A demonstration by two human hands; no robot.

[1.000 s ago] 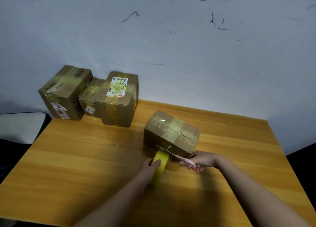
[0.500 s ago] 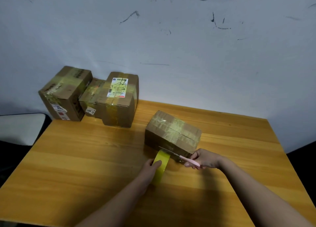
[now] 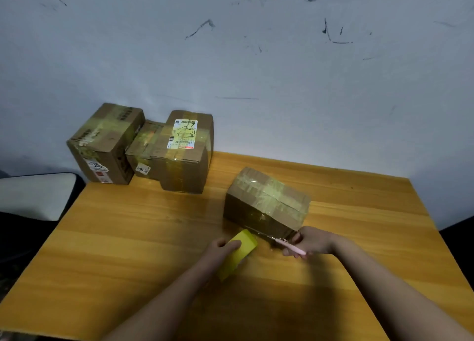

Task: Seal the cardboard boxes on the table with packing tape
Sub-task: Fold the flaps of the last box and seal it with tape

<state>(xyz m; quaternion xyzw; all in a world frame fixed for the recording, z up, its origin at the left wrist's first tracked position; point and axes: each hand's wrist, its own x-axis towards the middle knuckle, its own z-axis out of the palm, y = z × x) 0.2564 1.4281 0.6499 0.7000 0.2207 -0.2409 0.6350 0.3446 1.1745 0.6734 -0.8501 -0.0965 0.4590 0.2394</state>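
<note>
A small cardboard box (image 3: 266, 202) with yellowish tape across its top lies on the wooden table (image 3: 128, 238). My left hand (image 3: 220, 250) grips a yellow tape roll (image 3: 238, 253) just in front of the box's near face. My right hand (image 3: 311, 242) holds pink-handled scissors (image 3: 282, 242), their blades pointing left along the box's lower front edge, at the stretch of tape between roll and box.
Three taped cardboard boxes stand at the table's back left corner against the wall: a tall one (image 3: 105, 145), a low one (image 3: 143, 150) and one with a shipping label (image 3: 184, 153). A pale chair seat (image 3: 33, 194) sits left of the table.
My left hand has turned the tape roll a little, away from the box. My right hand with the scissors has stayed at the box's front edge.
</note>
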